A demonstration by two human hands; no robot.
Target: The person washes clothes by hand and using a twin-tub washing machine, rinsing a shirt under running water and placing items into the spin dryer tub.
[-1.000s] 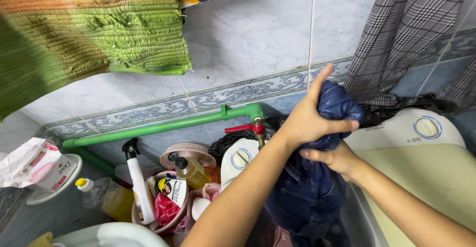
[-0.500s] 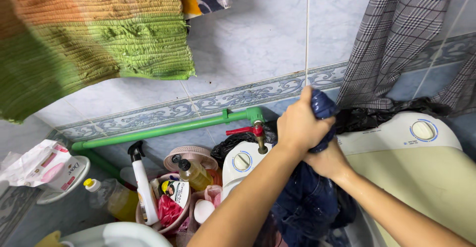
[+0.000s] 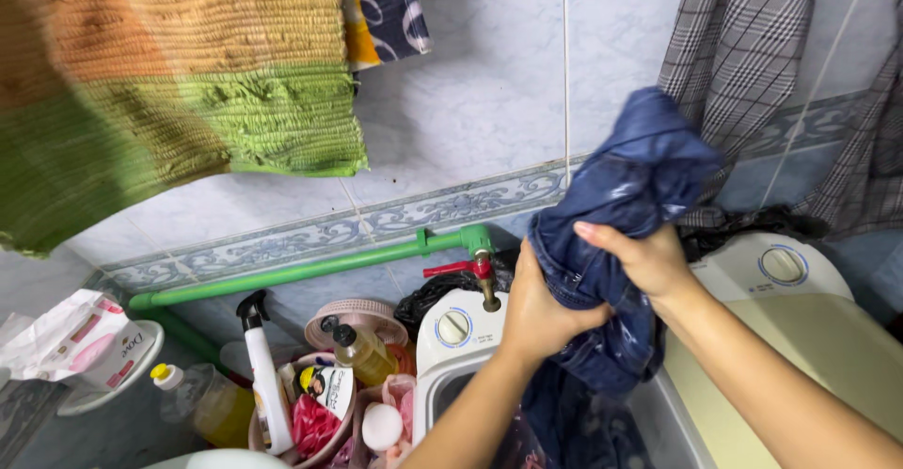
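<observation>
Dark blue denim garment [image 3: 621, 187] hangs bunched above the white washing machine [image 3: 790, 281], held up before the tiled wall. Our left hand [image 3: 546, 309] is clenched around its lower fold; our right hand [image 3: 649, 257] closes over it just beside. A green pipe [image 3: 310, 270] runs behind.

I see soft, even light all over, with no hard shadows. The pale glossy wall tiles [image 3: 489, 83] shine a little. The woven green and orange rug [image 3: 169, 93] looks blurry at the left edge.
</observation>
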